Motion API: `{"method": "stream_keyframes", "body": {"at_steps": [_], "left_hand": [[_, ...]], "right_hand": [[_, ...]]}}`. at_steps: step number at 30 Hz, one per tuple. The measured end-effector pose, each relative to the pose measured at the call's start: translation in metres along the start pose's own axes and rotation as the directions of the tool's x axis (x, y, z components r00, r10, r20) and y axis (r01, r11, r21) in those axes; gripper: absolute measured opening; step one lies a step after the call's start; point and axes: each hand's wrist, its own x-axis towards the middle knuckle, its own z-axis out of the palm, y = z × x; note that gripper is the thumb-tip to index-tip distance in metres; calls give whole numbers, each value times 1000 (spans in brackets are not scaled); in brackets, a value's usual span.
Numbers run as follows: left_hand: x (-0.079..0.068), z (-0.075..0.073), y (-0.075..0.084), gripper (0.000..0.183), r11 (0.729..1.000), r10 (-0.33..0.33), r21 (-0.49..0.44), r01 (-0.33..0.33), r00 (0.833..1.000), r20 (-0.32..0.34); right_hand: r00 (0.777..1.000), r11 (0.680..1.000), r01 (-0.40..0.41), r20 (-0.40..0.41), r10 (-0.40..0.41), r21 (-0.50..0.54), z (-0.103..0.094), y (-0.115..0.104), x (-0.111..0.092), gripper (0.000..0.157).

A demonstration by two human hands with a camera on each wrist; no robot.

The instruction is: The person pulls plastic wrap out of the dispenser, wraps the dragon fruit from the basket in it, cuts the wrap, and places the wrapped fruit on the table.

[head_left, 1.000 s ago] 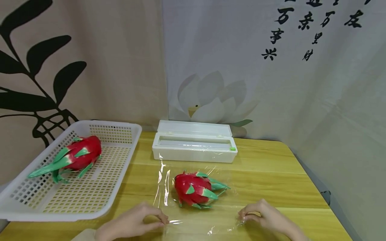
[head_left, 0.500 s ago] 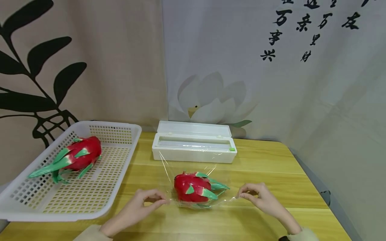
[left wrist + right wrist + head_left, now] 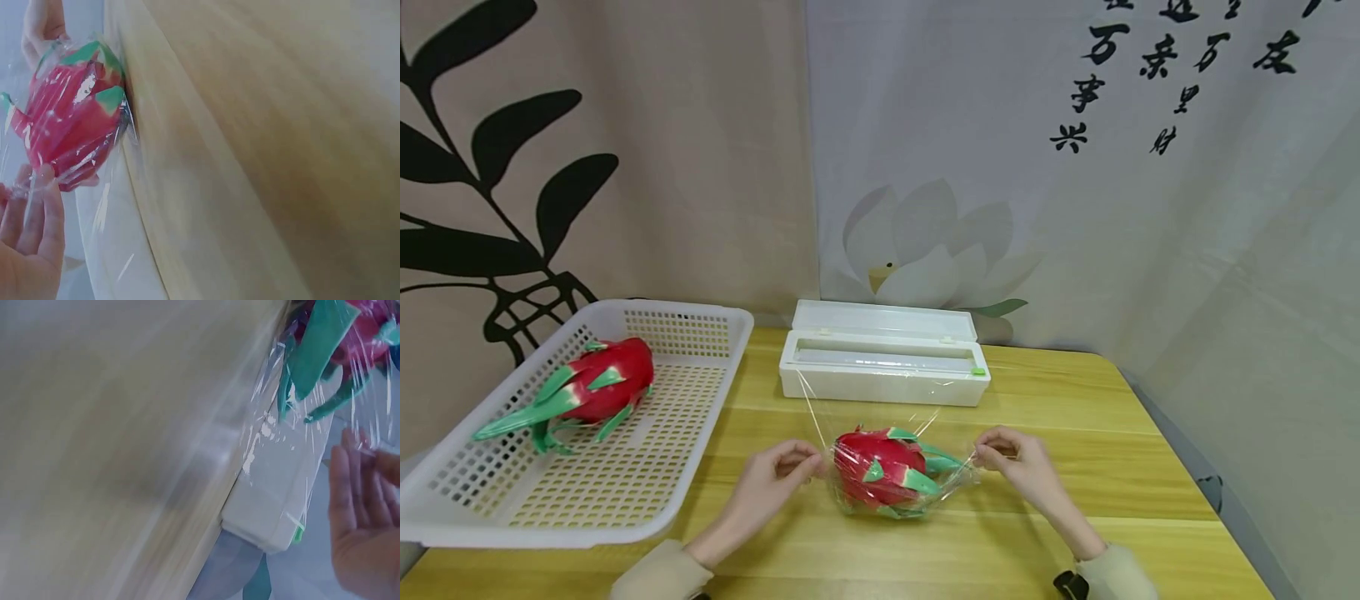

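Note:
A red dragon fruit with green scales [image 3: 880, 468] lies on the wooden table with clear plastic wrap [image 3: 269, 428] drawn over it. At the fruit's left, my left hand [image 3: 778, 479] pinches an edge of the wrap between thumb and fingers; in the left wrist view that hand [image 3: 34, 231] is right beside the wrapped fruit. On the other side, by the green tips, my right hand [image 3: 1015, 458] pinches another part of the film. Seen from the right wrist, the right hand [image 3: 369, 506] grips the film, which stretches in creases over the green leaves.
Behind the fruit stands a white wrap dispenser box [image 3: 883, 385] with its lid raised and a green slider [image 3: 978, 372] at its right end. A white perforated basket [image 3: 700, 433] at the left holds a second dragon fruit [image 3: 613, 379]. A printed curtain [image 3: 925, 125] hangs behind the table [image 3: 1060, 400].
Both hands have lifted the near edge of the wrap and carried it away from me over the fruit. They have come closer together, and the film now lies over the fruit.

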Motion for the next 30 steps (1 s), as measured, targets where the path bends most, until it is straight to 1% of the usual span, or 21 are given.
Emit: {"method": "stream_keyframes", "body": {"at_steps": [2,3,6,9,11,13,16,18,20,22,25,27,30], "left_hand": [[4,3,0,11,1000,-9,18,10,999,-39],[6,5,0,9,999,-7,36,9,998,-60],[12,11,1,6,996,18,87,-7,993,-119],[17,16,1,5,993,41,114,-23,987,-158],[19,19,2,6,992,56,117,-36,984,-171],[21,22,3,8,993,70,108,-52,983,-170],[25,26,3,9,982,130,159,-103,977,-169],[27,29,2,10,969,171,204,-137,972,-163],[29,32,1,11,953,204,259,-159,966,-160],[30,35,1,12,941,228,289,-177,962,-151],[30,37,2,12,917,271,340,-210,952,-142],[29,37,3,12,885,322,393,-249,938,-131],[28,35,3,13,822,391,482,-304,916,-89]], "right_hand": [[998,999,-30,-52,29,-26,6,-1,3,10],[996,998,-37,-77,33,-56,9,-2,5,8],[990,989,-47,-138,28,-140,16,-5,9,4],[985,975,-43,-175,4,-218,22,-7,12,4],[982,967,-36,-186,-12,-253,26,-8,14,4],[982,958,-31,-189,-24,-284,30,-9,17,3],[981,944,-9,-187,-56,-331,36,-9,20,2],[978,932,36,-181,-107,-360,39,-8,22,5],[964,913,116,-178,-199,-391,43,-7,23,11],[942,880,203,-158,-295,-428,45,-7,23,14],[902,814,325,-101,-420,-482,47,-6,23,18],[885,777,378,-51,-464,-504,47,-6,22,17],[863,735,442,19,-506,-513,45,-5,21,17]]}}
